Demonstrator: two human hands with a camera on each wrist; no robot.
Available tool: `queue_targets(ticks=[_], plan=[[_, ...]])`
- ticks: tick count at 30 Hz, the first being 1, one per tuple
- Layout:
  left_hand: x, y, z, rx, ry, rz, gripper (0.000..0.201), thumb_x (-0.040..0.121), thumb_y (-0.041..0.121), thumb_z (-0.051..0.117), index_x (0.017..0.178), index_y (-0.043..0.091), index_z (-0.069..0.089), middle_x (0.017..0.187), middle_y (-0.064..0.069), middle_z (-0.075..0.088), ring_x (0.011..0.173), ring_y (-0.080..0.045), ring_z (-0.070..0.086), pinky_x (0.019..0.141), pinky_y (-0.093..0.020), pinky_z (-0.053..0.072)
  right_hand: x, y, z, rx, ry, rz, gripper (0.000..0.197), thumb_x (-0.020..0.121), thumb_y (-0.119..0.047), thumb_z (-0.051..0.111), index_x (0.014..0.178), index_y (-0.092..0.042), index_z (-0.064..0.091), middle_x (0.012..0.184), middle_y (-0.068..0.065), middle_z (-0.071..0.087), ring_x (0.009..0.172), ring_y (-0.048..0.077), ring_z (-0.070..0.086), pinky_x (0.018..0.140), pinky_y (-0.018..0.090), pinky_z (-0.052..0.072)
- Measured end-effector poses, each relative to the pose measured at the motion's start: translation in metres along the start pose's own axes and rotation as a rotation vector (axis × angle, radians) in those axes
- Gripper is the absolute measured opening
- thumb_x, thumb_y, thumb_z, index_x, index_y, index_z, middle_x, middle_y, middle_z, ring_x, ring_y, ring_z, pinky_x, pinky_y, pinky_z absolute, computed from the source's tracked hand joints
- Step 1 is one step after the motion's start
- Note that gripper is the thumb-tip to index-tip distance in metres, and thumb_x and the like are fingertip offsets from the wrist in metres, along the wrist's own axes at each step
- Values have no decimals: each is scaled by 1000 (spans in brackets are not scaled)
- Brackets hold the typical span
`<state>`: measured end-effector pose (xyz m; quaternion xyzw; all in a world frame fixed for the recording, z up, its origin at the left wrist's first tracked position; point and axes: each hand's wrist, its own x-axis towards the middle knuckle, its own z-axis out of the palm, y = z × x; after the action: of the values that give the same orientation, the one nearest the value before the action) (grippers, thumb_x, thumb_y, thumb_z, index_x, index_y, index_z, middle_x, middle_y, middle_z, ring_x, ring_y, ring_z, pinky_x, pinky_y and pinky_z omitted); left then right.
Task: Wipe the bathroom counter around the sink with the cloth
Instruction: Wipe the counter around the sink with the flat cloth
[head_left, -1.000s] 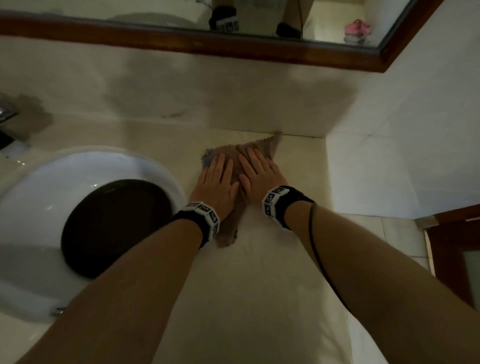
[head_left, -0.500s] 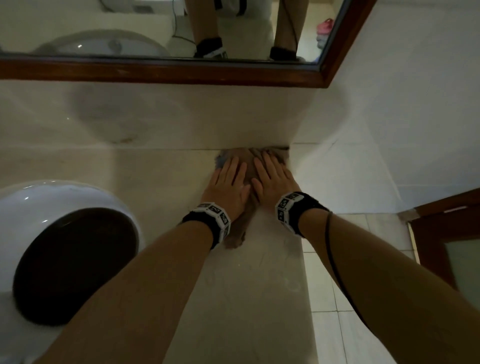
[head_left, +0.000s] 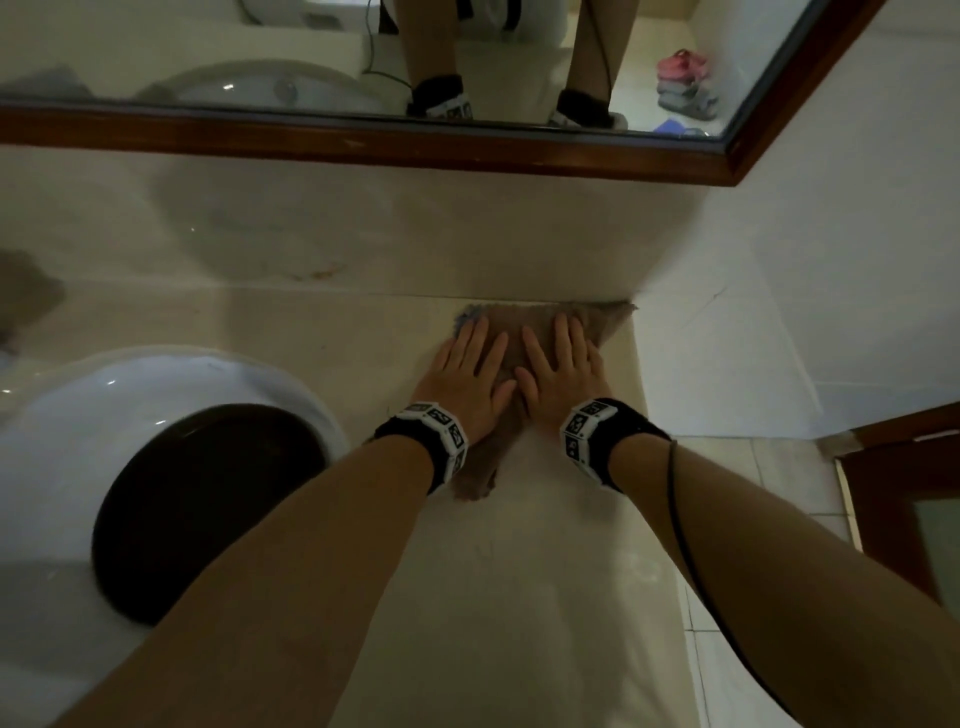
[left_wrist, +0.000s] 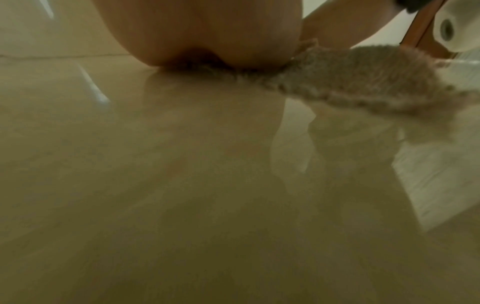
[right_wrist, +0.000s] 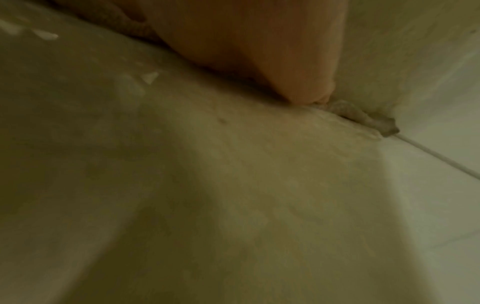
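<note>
at the back right corner of the table (head_left: 545, 597), both hands press one brown cloth (head_left: 535, 325) flat against the pale stone. largest first: table runs from the near edge to the back wall (head_left: 415, 234), with the mirror (head_left: 363, 52) above in a dark wood frame. white sink (head_left: 171, 384) with its dark bowl sits left of the hands, apart from the cloth. right of the hands the table ends at a straight edge, with tiled floor (head_left: 779, 467) below it.

left hand (head_left: 462, 379) and right hand (head_left: 563, 374) lie side by side, thumbs nearly touching, fingers (head_left: 480, 338) straight and spread on the cloth, nothing gripped. cloth's far edge meets the wall seam; one corner pokes past the right table edge; a tail trails toward the wrists, seen fuzzy in the left wrist view (left_wrist: 363, 76).

step in hand, by my reading: working the back corner. doing it well means keeping the palms flat and the weight even so the cloth does not bunch, and running the fingertips along the seam.

room to move: none forward, almost none right. open stone lies toward the near edge and left between sink rim and wall. likely risks: cloth sliding off the right edge, or catching the sink rim on a leftward sweep.
</note>
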<state>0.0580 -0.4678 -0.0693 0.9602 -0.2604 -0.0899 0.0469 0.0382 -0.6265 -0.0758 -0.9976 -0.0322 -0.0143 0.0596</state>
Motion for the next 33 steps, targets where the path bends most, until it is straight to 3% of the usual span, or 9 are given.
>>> queue_targets(ticks=[4, 6, 9, 16, 20, 23, 28, 33], plan=[[-15, -37, -4, -2, -8, -16, 72, 93, 53, 5, 152, 12, 7, 159, -17, 1, 148, -29, 2, 119, -41, 6, 11, -38, 5, -4, -7, -34, 64, 90, -46, 25, 138, -8, 46, 141, 29, 40, 131, 43, 41, 102, 52, 39], [-20, -57, -5, 2, -12, -20, 66, 99, 49, 17, 152, 12, 4, 160, -15, -4, 148, -28, -1, 120, -40, 3, 19, -61, 6, -11, -56, -38, 70, 91, -46, 15, 143, -4, 34, 149, 27, 30, 138, 40, 29, 110, 50, 30], [-28, -88, -7, -1, -1, -38, 66, 100, 47, 21, 152, 12, 1, 160, -15, -7, 148, -27, -5, 120, -39, 1, 31, -96, 6, -1, -98, -27, 75, 89, -46, 5, 146, -1, 25, 154, 22, 20, 143, 35, 19, 115, 47, 21], [-53, -156, -10, -43, 26, -96, 65, 100, 47, 22, 152, 13, 1, 160, -14, -7, 148, -27, -6, 119, -38, 0, 60, -168, 11, 8, -142, -65, 62, 91, -38, 27, 133, 3, 49, 138, 26, 47, 126, 41, 48, 98, 52, 44], [-69, -201, -12, -55, 32, -134, 66, 100, 48, 21, 152, 13, 2, 159, -15, -6, 147, -29, -5, 119, -40, 1, 74, -213, 15, 20, -139, -125, 65, 92, -41, 20, 140, -2, 40, 145, 22, 40, 133, 39, 39, 105, 50, 36], [-86, -244, -12, -48, 68, -158, 67, 99, 50, 22, 152, 11, 7, 159, -16, -1, 148, -31, -1, 119, -41, 2, 87, -251, 20, 1, -184, -167, 63, 93, -41, 23, 139, -5, 43, 143, 20, 44, 131, 37, 42, 103, 48, 38], [-105, -294, -18, -67, 65, -184, 81, 85, 58, -1, 151, 12, 13, 159, -18, 6, 147, -33, 6, 118, -43, 6, 101, -297, 27, 3, -181, -239, 63, 93, -44, 21, 142, -10, 39, 148, 16, 39, 136, 35, 37, 106, 47, 34], [-100, -285, -16, -113, 89, -215, 70, 93, 51, 18, 144, 8, 38, 150, -26, 30, 138, -43, 31, 111, -52, 28, 102, -292, 26, 12, -183, -227, 58, 91, -39, 29, 134, -7, 51, 138, 17, 51, 125, 35, 50, 95, 47, 46]])
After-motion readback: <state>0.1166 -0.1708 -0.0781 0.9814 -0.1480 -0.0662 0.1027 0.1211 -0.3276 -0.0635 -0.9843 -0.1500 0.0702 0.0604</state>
